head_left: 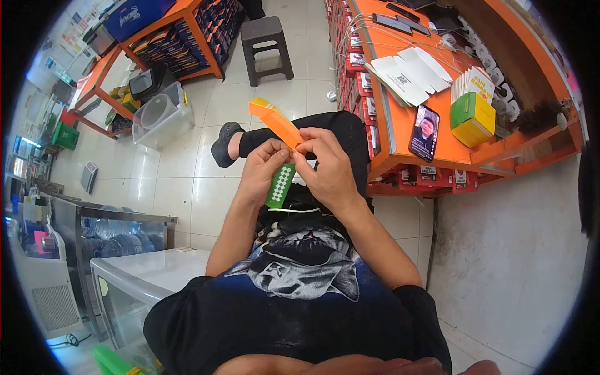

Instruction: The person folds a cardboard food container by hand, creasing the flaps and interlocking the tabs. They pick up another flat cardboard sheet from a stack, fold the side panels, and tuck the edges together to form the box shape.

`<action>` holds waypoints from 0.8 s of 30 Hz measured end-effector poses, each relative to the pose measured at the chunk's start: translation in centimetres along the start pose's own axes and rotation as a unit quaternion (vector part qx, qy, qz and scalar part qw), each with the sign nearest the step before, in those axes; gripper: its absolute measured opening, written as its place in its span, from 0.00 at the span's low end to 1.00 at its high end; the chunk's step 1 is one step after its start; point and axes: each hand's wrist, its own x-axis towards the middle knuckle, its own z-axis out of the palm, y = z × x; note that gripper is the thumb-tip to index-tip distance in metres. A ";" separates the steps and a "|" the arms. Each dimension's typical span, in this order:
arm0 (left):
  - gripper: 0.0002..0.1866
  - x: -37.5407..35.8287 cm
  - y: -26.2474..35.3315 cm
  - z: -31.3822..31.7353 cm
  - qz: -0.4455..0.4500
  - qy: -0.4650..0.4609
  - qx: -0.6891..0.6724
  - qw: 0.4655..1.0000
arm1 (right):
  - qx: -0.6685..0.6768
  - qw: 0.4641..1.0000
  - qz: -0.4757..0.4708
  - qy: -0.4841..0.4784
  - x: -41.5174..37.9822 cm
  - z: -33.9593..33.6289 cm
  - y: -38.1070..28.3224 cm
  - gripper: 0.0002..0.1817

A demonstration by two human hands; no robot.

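Above my lap, both hands pinch a folded card piece [281, 128] with thin, flat panels. Its orange part points up and away from me, and a green part [280, 186] with white diamond shapes hangs below the fingers. Whether the orange and green parts are one sheet is hidden by my fingertips. My left hand [261, 172] closes on it from the left, thumb and fingertips at the middle. From the right, my right hand [326, 167] grips the lower orange part, its thumb close to the left fingertips.
On the orange counter [400, 134] to the right lie a lit phone [424, 132], a green-and-yellow box [473, 119] and flattened white cartons [409, 75]. Red boxes [427, 177] fill the shelf beneath. A dark stool [265, 50] stands ahead; a clear bin [164, 115] is left.
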 end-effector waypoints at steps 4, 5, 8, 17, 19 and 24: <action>0.08 0.0 -0.3 -0.4 0.014 -0.016 0.030 0.999 | 0.003 1.000 0.015 0.006 0.1 -0.1 0.2 0.06; 0.09 0.1 -0.3 -0.5 0.014 -0.016 0.024 0.999 | 0.003 1.000 0.014 0.006 0.2 -0.1 0.2 0.06; 0.13 -0.1 0.2 0.3 0.021 0.007 -0.012 1.000 | 0.039 0.999 -0.002 -0.024 0.3 -0.2 0.2 0.06; 0.16 0.1 -0.2 -0.4 0.052 -0.012 -0.083 0.995 | 0.055 0.998 0.005 -0.026 0.4 -0.2 0.0 0.05; 0.16 0.2 -0.6 -0.6 0.046 -0.009 -0.094 0.994 | 0.051 0.999 0.000 -0.010 0.4 -0.3 -0.1 0.05; 0.15 0.1 -0.4 0.1 0.045 0.019 -0.101 0.994 | 0.040 0.998 -0.040 -0.019 0.1 0.4 0.6 0.06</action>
